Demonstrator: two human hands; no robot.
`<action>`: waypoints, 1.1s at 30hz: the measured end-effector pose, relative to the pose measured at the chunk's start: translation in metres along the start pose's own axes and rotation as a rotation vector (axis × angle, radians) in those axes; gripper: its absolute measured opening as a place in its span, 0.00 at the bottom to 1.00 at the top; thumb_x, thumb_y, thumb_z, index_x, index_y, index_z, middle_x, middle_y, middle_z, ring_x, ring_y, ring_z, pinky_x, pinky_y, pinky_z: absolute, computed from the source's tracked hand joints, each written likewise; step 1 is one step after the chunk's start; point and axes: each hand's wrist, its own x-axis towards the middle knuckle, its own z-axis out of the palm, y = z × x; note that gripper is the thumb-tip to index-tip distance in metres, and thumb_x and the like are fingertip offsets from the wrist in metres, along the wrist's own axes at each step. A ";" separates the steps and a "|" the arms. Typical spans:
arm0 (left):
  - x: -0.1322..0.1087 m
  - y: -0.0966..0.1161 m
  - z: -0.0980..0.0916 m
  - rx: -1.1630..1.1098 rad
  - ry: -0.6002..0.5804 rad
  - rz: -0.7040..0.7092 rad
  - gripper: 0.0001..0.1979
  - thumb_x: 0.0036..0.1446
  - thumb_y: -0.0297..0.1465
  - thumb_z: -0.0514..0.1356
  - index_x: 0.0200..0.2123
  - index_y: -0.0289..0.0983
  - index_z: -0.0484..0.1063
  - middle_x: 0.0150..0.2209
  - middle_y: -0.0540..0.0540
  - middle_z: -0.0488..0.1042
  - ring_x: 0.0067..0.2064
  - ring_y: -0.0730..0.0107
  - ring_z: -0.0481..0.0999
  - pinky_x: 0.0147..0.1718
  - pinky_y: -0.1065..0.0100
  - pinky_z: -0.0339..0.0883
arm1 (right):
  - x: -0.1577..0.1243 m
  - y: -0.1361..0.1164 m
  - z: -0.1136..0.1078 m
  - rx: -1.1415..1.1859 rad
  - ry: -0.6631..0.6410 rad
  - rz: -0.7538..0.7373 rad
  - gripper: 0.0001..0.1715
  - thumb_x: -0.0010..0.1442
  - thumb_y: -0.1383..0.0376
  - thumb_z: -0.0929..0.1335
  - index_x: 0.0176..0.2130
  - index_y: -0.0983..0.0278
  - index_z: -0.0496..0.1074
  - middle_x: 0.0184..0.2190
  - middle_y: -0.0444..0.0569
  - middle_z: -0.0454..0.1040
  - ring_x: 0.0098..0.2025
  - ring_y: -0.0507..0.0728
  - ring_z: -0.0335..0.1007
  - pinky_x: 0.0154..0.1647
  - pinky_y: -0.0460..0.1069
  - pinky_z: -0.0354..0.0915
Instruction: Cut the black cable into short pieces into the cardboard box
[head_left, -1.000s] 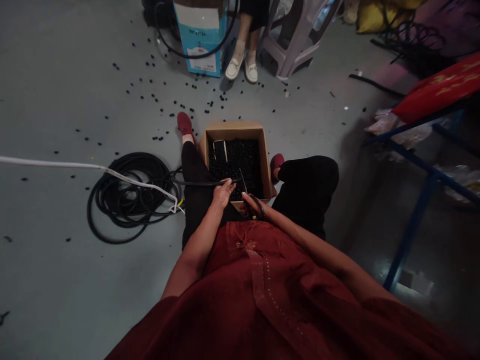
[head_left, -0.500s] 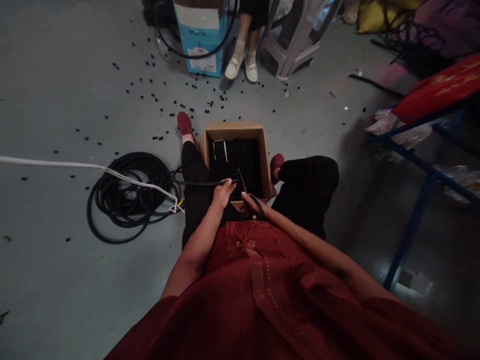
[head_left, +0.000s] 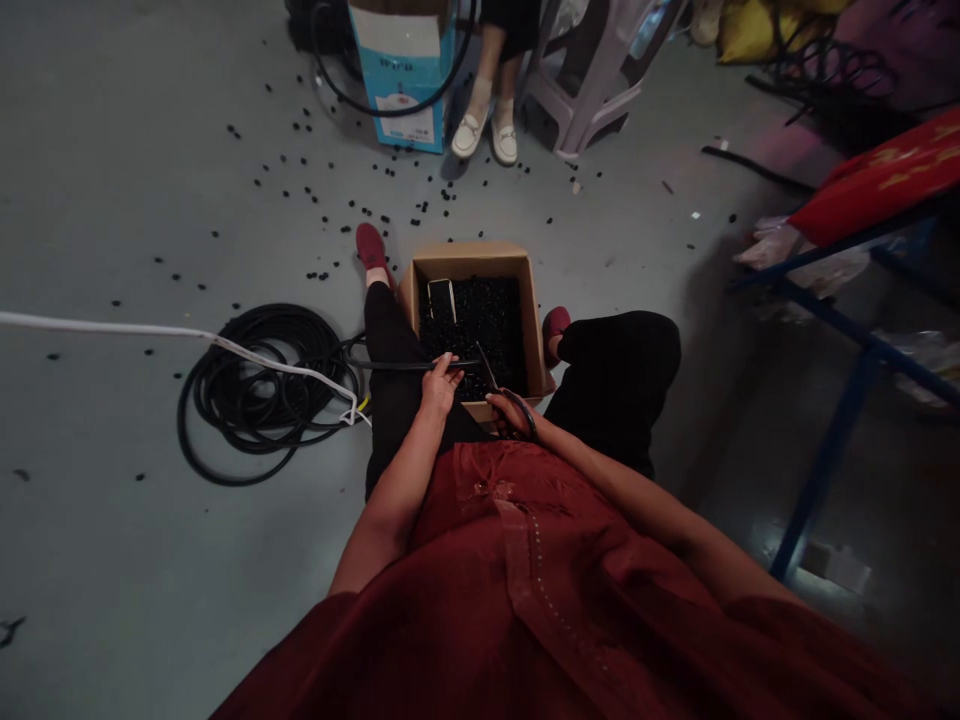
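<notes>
Sitting on a grey floor here, head cam looking straight down at my lap, and the left hand (head_left: 440, 387) has its fingers (head_left: 452, 366) curled tight around a black rubber cord (head_left: 405, 365), whose cut end pokes out over a cardboard box (head_left: 469, 250) near the box's front edge. The right hand (head_left: 511, 412) is clenched in the loops of some black-handled scissors (head_left: 517, 415), blades (head_left: 486, 367) pointing up just beside the cord's end, over the box's front right corner. Can't tell if the blades are open. The box sits between my legs and is filled with chopped black bits (head_left: 472, 330), with a phone-looking thing (head_left: 442, 300) against the back left corner. The cord trails left to a big coil (head_left: 255, 395) on the floor, beside a white cable (head_left: 112, 328). More black bits (head_left: 322, 215) are scattered across the floor, up toward someone's white loafers (head_left: 480, 135) by a blue-and-white carton (head_left: 401, 80).
</notes>
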 end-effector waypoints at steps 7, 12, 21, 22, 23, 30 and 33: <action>-0.001 -0.003 -0.003 0.050 -0.044 -0.069 0.05 0.51 0.26 0.67 0.30 0.33 0.72 0.26 0.50 0.75 0.27 0.76 0.75 0.36 0.70 0.70 | 0.004 0.008 0.001 0.177 -0.023 0.154 0.18 0.58 0.51 0.66 0.33 0.60 0.55 0.18 0.35 0.59 0.14 0.47 0.53 0.12 0.42 0.53; 0.000 -0.006 -0.005 0.070 -0.072 -0.093 0.04 0.51 0.22 0.65 0.31 0.32 0.73 0.25 0.49 0.76 0.28 0.74 0.77 0.39 0.67 0.72 | 0.002 0.010 0.000 0.244 -0.034 0.207 0.17 0.58 0.53 0.66 0.33 0.59 0.55 0.17 0.34 0.57 0.13 0.45 0.49 0.12 0.41 0.48; 0.001 -0.009 -0.007 0.092 -0.038 -0.056 0.03 0.51 0.22 0.66 0.30 0.30 0.74 0.25 0.49 0.76 0.28 0.75 0.76 0.49 0.60 0.70 | 0.004 0.013 -0.003 0.187 0.031 0.181 0.14 0.59 0.56 0.67 0.33 0.61 0.59 0.16 0.35 0.58 0.12 0.45 0.49 0.11 0.41 0.48; 0.002 -0.010 -0.007 0.087 -0.040 -0.047 0.03 0.51 0.21 0.66 0.30 0.31 0.74 0.25 0.49 0.76 0.29 0.76 0.76 0.50 0.60 0.70 | 0.005 0.014 -0.004 0.196 0.036 0.182 0.13 0.59 0.56 0.66 0.34 0.61 0.60 0.17 0.36 0.59 0.12 0.45 0.50 0.11 0.41 0.50; 0.002 -0.010 -0.007 0.078 -0.046 -0.040 0.03 0.51 0.21 0.65 0.30 0.31 0.74 0.25 0.49 0.76 0.29 0.76 0.76 0.50 0.60 0.70 | 0.006 0.015 -0.006 0.211 0.042 0.189 0.13 0.60 0.55 0.66 0.34 0.62 0.61 0.17 0.36 0.60 0.12 0.45 0.51 0.11 0.41 0.51; 0.001 -0.001 -0.006 -0.044 -0.056 -0.053 0.03 0.55 0.20 0.62 0.31 0.31 0.74 0.29 0.47 0.78 0.35 0.72 0.80 0.52 0.61 0.69 | 0.007 0.017 -0.012 0.269 0.022 0.238 0.19 0.65 0.49 0.61 0.39 0.62 0.62 0.19 0.43 0.69 0.14 0.49 0.60 0.15 0.44 0.59; 0.000 0.004 -0.004 -0.085 -0.043 -0.070 0.05 0.57 0.19 0.61 0.31 0.32 0.73 0.30 0.47 0.79 0.36 0.71 0.80 0.52 0.62 0.69 | 0.002 0.011 -0.011 0.256 0.012 0.225 0.19 0.67 0.48 0.59 0.40 0.61 0.62 0.21 0.44 0.71 0.16 0.50 0.64 0.17 0.44 0.62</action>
